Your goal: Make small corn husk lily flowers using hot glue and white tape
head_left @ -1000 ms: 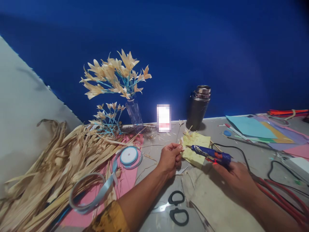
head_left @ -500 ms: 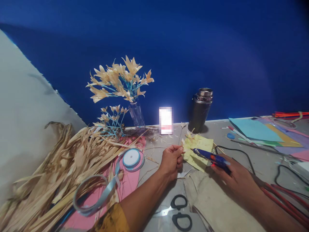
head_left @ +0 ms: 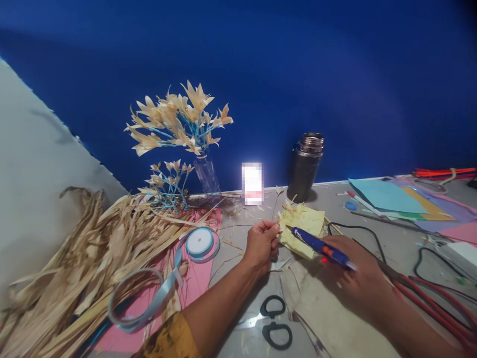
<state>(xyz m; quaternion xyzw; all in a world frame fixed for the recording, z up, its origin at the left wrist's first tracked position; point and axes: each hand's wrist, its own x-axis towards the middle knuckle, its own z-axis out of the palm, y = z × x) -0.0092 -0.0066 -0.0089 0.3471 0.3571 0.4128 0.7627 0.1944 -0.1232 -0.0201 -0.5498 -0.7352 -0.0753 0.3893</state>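
Note:
My left hand (head_left: 262, 243) is closed in a pinch at the left edge of a crumpled yellow paper (head_left: 307, 223). What sits between its fingertips is too small to make out; pale petal-like bits show beside them. In my right hand (head_left: 354, 271) is a blue hot glue gun (head_left: 316, 242) with a red light on it. Its nozzle points left, close to my left fingertips, over the yellow paper. Pale dried pieces (head_left: 296, 210) lie on the paper's upper part. Below my left hand, black scissor handles (head_left: 276, 335) show on the table.
Dried husks (head_left: 74, 263) heap at left, beside a ribbon spool (head_left: 199, 242) on pink paper (head_left: 201, 271). Behind stand husk flowers (head_left: 175, 117) in a clear bottle (head_left: 207, 174), a blurred bright rectangle (head_left: 252, 184) and a dark flask (head_left: 305, 169). Cables (head_left: 363, 226) and coloured sheets (head_left: 387, 196) lie right.
The glue gun has tilted more steeply and its nozzle has come nearer my left fingertips. My left hand keeps its pinch. The whole view has shifted slightly.

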